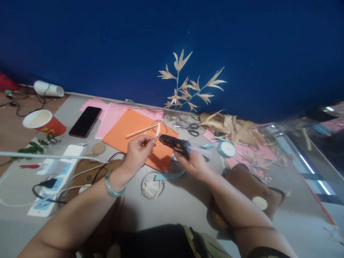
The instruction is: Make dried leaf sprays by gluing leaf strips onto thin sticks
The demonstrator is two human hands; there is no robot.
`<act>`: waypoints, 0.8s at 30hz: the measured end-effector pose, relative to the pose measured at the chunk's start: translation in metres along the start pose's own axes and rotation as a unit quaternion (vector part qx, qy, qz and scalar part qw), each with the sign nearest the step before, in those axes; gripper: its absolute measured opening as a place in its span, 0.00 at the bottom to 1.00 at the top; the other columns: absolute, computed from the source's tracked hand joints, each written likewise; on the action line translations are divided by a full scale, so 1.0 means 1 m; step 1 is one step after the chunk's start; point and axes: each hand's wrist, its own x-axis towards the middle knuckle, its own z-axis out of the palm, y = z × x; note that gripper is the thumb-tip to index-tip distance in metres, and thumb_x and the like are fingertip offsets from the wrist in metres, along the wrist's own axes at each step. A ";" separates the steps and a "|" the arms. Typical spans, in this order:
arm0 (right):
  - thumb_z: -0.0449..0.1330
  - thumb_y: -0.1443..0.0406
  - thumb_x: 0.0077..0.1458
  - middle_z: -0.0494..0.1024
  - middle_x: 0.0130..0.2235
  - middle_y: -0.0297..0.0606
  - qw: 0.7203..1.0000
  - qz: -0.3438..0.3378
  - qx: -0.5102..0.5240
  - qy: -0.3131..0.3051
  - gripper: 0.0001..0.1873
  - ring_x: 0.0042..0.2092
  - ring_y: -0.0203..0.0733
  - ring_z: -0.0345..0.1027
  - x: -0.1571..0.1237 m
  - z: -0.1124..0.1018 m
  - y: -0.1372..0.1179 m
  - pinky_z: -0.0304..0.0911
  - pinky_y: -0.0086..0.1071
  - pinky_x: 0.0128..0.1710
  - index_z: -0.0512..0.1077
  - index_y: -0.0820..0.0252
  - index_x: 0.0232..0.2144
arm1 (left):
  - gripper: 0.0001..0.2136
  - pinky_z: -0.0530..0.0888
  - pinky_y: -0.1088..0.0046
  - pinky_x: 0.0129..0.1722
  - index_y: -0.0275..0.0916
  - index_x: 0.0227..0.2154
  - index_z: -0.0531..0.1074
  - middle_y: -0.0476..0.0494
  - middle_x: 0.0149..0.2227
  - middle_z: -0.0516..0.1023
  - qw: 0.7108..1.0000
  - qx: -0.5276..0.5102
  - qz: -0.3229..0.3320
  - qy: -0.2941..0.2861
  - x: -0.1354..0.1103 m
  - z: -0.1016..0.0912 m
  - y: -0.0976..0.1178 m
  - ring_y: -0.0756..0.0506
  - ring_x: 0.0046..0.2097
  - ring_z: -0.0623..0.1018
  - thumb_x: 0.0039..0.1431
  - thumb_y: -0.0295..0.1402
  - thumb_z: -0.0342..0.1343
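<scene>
My left hand (pixel 139 152) pinches a small pale pointed piece (pixel 158 129) that looks like a dried leaf strip. It is held upright above an orange sheet (pixel 120 130). My right hand (pixel 195 163) is wrapped round the handle of a black glue gun (pixel 176 144). The gun's nozzle points left and meets or nearly meets the base of the pale piece; I cannot tell which. A thin stick (pixel 141 131) lies on the orange sheet behind my left hand. Near my forearms a round clear dish (pixel 152 185) holds several pale strips.
Black scissors (pixel 192 129), a ribbon roll (pixel 226 149) and a heap of dried husks (pixel 236 130) lie to the right. Dried-leaf branches (pixel 185 91) stand against the blue wall. A phone (pixel 85 122), a red paper cup (pixel 44 122) and a corded power strip (pixel 57 181) are left.
</scene>
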 end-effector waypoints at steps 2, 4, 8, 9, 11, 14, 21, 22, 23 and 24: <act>0.50 0.62 0.59 0.72 0.28 0.37 1.000 0.010 0.003 0.000 0.11 0.28 0.37 0.63 -0.001 0.001 0.002 0.59 0.29 0.28 0.67 0.62 0.30 | 0.08 0.68 0.79 0.20 0.35 0.30 0.75 0.49 0.23 0.74 1.000 -0.002 -0.003 0.000 0.000 0.000 0.000 0.54 0.21 0.70 0.51 0.36 0.60; 0.50 0.61 0.59 0.70 0.26 0.36 1.000 0.014 0.006 -0.009 0.12 0.27 0.36 0.62 -0.001 0.001 0.003 0.58 0.28 0.27 0.67 0.62 0.29 | 0.09 0.68 0.79 0.20 0.35 0.30 0.76 0.48 0.23 0.74 1.000 -0.012 -0.006 0.000 0.000 0.000 -0.001 0.53 0.22 0.71 0.51 0.36 0.60; 0.50 0.60 0.59 0.67 0.22 0.33 0.999 0.030 0.013 -0.011 0.13 0.24 0.34 0.58 -0.001 0.001 0.002 0.55 0.27 0.23 0.65 0.61 0.26 | 0.09 0.68 0.79 0.21 0.35 0.30 0.76 0.48 0.23 0.74 1.000 -0.004 -0.004 -0.005 -0.001 0.000 -0.001 0.53 0.22 0.70 0.51 0.36 0.60; 0.50 0.60 0.59 0.67 0.22 0.33 0.999 0.035 0.017 -0.012 0.14 0.24 0.34 0.58 -0.001 0.000 0.002 0.54 0.27 0.23 0.64 0.61 0.25 | 0.08 0.68 0.79 0.21 0.35 0.31 0.76 0.48 0.24 0.74 1.000 -0.001 -0.003 -0.007 -0.001 0.000 -0.001 0.54 0.21 0.70 0.51 0.36 0.60; 0.50 0.60 0.59 0.66 0.20 0.33 0.999 0.040 0.027 -0.018 0.14 0.23 0.34 0.58 0.000 0.000 0.001 0.54 0.27 0.23 0.64 0.61 0.23 | 0.08 0.68 0.79 0.21 0.36 0.31 0.76 0.49 0.24 0.74 1.000 -0.001 0.000 -0.012 -0.001 -0.001 0.000 0.54 0.21 0.69 0.51 0.36 0.59; 0.50 0.61 0.58 0.66 0.19 0.32 0.998 0.044 0.037 -0.020 0.15 0.23 0.34 0.58 0.001 -0.002 0.000 0.54 0.28 0.23 0.64 0.60 0.22 | 0.08 0.68 0.79 0.21 0.36 0.31 0.76 0.49 0.24 0.74 1.000 -0.005 0.006 -0.017 -0.002 -0.001 0.000 0.54 0.21 0.69 0.52 0.36 0.59; 0.51 0.60 0.58 0.66 0.17 0.31 0.995 0.055 0.082 -0.009 0.15 0.22 0.35 0.59 0.001 -0.004 -0.004 0.55 0.28 0.23 0.64 0.59 0.22 | 0.08 0.67 0.79 0.21 0.36 0.31 0.76 0.49 0.24 0.75 1.000 -0.005 0.011 -0.017 -0.001 -0.001 -0.003 0.54 0.21 0.69 0.51 0.36 0.60; 0.51 0.59 0.59 0.65 0.17 0.31 0.993 0.057 0.103 -0.001 0.16 0.22 0.35 0.60 0.000 -0.004 -0.004 0.56 0.28 0.24 0.64 0.60 0.23 | 0.08 0.67 0.79 0.21 0.36 0.31 0.76 0.49 0.24 0.75 1.000 -0.008 0.010 -0.019 -0.001 -0.001 -0.003 0.53 0.22 0.70 0.51 0.36 0.60; 0.50 0.58 0.60 0.65 0.18 0.31 0.990 0.058 0.129 0.006 0.16 0.22 0.35 0.60 0.000 -0.003 -0.004 0.57 0.29 0.24 0.65 0.60 0.24 | 0.09 0.67 0.78 0.21 0.36 0.31 0.76 0.49 0.24 0.74 1.000 -0.011 0.009 -0.020 0.000 -0.001 -0.004 0.53 0.22 0.70 0.51 0.36 0.60; 0.49 0.57 0.61 0.65 0.18 0.31 0.986 0.057 0.155 0.013 0.17 0.21 0.34 0.60 -0.001 -0.003 -0.003 0.57 0.29 0.24 0.65 0.60 0.25 | 0.09 0.67 0.78 0.21 0.36 0.31 0.76 0.49 0.24 0.74 1.000 -0.014 0.007 -0.019 0.000 -0.001 -0.004 0.53 0.22 0.70 0.51 0.36 0.60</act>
